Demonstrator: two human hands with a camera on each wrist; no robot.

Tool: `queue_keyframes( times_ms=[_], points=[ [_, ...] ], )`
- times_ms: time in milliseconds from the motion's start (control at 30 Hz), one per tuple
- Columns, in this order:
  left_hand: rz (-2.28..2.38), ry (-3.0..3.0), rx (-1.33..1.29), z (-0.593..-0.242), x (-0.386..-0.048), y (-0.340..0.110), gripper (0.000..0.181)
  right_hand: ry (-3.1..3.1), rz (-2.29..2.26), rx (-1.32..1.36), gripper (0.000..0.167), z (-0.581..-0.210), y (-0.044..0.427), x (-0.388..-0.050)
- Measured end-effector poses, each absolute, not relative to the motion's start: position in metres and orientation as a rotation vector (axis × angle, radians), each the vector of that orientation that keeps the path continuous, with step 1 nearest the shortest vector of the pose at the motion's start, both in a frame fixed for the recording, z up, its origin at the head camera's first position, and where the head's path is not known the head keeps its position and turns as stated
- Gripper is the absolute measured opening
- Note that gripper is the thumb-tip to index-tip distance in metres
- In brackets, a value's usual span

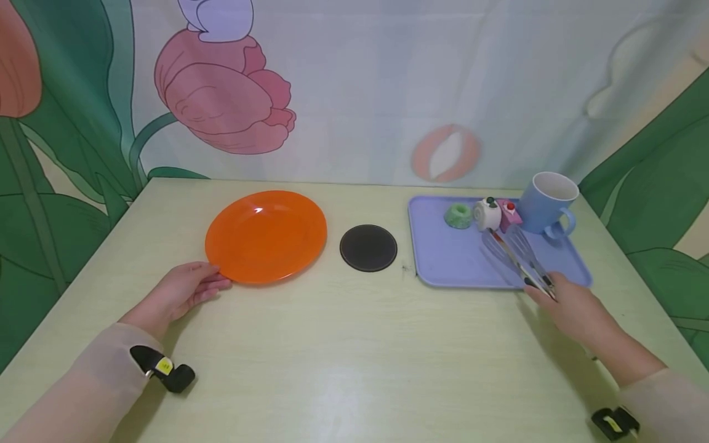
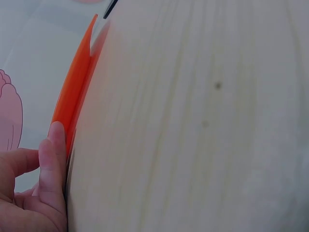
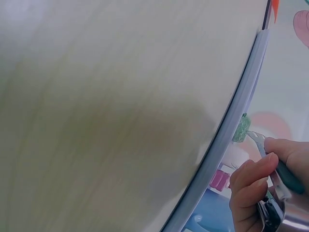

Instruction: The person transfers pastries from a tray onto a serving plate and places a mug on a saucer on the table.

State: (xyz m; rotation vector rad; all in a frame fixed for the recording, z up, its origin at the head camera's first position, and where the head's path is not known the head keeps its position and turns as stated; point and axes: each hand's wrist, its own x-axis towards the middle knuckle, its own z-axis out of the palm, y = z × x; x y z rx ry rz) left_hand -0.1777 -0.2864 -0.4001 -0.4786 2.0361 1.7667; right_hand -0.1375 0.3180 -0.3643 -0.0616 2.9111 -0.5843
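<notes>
At the left, an orange plate [image 1: 266, 237] lies on the table, and my left hand [image 1: 191, 286] pinches its near-left rim. The left wrist view shows the fingers [image 2: 50, 169] at the edge of the plate [image 2: 75, 92]. My right hand [image 1: 573, 307] grips metal food tongs [image 1: 520, 261] over the lavender tray [image 1: 443, 264]. The tongs' ends are apart, close to a white roll cake [image 1: 487, 214] and a pink cake piece [image 1: 508, 214], with nothing visible between them. Left of these sits a green ring-shaped doughnut [image 1: 458, 216]. Whether the cakes are toys I cannot tell.
A light blue mug [image 1: 545, 203] stands upright at the tray's back right corner. Between plate and tray lies a round black coaster [image 1: 368, 248]. Behind the pale table [image 1: 343, 344] hangs a curtain [image 1: 354, 92] with printed flowers.
</notes>
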Motion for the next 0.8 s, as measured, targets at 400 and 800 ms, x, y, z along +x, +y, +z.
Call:
queue_keyframes(
  times_ms=[400, 800],
  points=[
    [1.749, 2.050, -0.451, -0.399, -0.177, -0.286, 0.054, 2.930, -0.556, -0.091, 0.055, -0.364, 0.313, -0.140],
    [1.763, 2.043, -0.438, -0.398, -0.175, -0.286, 0.052, 2.953, -0.528, -0.133, 0.052, -0.363, 0.307, -0.143]
  ],
)
